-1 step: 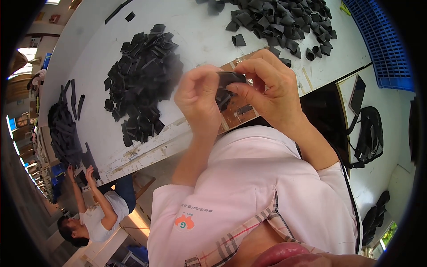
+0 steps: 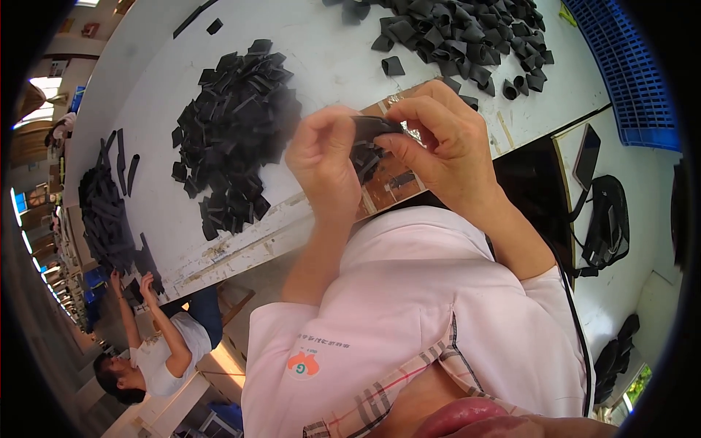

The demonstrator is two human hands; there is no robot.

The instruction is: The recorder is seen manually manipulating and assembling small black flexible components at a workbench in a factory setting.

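Between my two hands, above the table's near edge, a small black strip (image 2: pixel 374 127) is stretched sideways. My left hand (image 2: pixel 323 153) pinches its left end between thumb and fingers. At the other end, the thumb and forefinger of my right hand (image 2: pixel 454 142) are closed on it. A crinkled silvery scrap (image 2: pixel 414 133) shows beside the right fingers; I cannot tell whether it is held. Under the hands lies a brown board (image 2: pixel 380 197) with a few black pieces on it, partly hidden by my fingers.
Flat black pieces (image 2: pixel 234 131) are heaped to the left, curled black loops (image 2: pixel 467 36) at the far right. A blue plastic basket (image 2: pixel 621 73), a phone (image 2: pixel 586 155) and a black mesh pouch (image 2: pixel 607 223) are on the right. Another person (image 2: pixel 164 343) handles black strips at lower left.
The black strip and my left fingertips have shifted very slightly left. More of the silvery scrap shows by my right fingers.
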